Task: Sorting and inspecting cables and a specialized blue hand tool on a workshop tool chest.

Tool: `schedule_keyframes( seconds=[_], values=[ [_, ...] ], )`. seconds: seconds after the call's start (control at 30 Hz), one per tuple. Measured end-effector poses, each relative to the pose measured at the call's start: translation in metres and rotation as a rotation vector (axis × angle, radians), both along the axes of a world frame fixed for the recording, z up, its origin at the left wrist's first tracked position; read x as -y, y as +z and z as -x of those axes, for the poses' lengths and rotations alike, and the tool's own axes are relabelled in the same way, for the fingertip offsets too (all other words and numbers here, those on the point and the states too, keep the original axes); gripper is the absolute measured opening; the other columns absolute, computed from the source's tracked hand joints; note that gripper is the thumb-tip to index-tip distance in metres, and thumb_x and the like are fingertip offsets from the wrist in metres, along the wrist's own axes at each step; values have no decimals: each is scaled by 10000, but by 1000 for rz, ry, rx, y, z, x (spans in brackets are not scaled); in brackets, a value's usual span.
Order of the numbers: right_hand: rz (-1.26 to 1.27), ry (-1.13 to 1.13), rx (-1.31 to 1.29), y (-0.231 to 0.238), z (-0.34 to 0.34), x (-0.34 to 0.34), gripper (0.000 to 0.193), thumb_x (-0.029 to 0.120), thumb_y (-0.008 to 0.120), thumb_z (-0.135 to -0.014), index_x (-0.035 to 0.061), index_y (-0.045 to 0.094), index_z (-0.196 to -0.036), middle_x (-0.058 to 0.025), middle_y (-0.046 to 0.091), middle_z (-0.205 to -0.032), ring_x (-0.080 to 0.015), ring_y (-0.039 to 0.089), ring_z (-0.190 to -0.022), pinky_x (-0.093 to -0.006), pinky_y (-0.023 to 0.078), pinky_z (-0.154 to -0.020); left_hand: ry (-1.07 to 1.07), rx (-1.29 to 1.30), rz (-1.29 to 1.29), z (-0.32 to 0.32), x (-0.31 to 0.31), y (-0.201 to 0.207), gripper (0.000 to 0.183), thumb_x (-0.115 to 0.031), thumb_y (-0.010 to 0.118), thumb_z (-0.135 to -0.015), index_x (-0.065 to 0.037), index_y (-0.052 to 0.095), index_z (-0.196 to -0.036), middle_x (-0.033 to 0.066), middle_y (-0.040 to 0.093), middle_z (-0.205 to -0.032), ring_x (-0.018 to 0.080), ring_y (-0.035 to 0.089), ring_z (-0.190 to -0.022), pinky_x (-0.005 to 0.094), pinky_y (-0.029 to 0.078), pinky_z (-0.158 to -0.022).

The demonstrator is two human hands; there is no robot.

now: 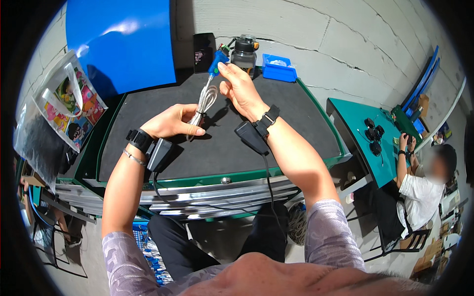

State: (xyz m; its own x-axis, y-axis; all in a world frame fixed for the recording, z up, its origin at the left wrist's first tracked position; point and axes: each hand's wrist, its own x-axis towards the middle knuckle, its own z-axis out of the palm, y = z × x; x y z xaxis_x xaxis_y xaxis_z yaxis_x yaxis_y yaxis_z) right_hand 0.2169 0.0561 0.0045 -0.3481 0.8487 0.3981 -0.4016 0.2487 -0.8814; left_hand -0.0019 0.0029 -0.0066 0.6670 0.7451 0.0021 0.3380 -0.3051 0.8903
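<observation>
Above the dark mat (148,111) of the workbench I hold a bundled cable with a clear, silvery jacket (208,97). A dark tie seems to bind its loops near the lower end. My left hand (173,122) closes thumb and fingers round that lower end. At the cable's upper end is a blue plug (217,63), with small coloured parts at its tip that are too small to make out. My right hand (240,89) pinches this plug between thumb and forefinger, its other fingers curled. Both wrists wear black bands with dark, corded boxes beside them.
Behind the mat stand a black box (204,52), a dark-lidded jar (244,52) and a blue tray (279,67). A blue panel (121,47) rises at the back left, near a colourful bag (74,101). Another person (424,192) sits at a green table (353,123) on the right.
</observation>
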Motion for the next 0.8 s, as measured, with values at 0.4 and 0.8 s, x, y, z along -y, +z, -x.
schedule_keyframes(
  seconds=[0.4, 0.8],
  values=[
    [-147, -266, -13, -3, -6, -12, 252, 254, 711, -901, 61, 612, -1029, 15, 610, -836, -44, 499, -589, -206, 408, -541, 55, -107, -13, 1, 7, 5, 433, -439, 548, -982, -15, 633, -983, -14, 590, -747, 66, 541, -689, 230, 436, -639],
    [-175, -292, 15, -4, -5, -12, 270, 221, 711, -900, 66, 612, -1096, -4, 639, -898, -56, 542, -616, -214, 441, -570, 70, -86, 26, 0, 7, 5, 450, -450, 519, -992, -15, 634, -1003, -6, 599, -749, 73, 557, -693, 226, 438, -644]
  ],
)
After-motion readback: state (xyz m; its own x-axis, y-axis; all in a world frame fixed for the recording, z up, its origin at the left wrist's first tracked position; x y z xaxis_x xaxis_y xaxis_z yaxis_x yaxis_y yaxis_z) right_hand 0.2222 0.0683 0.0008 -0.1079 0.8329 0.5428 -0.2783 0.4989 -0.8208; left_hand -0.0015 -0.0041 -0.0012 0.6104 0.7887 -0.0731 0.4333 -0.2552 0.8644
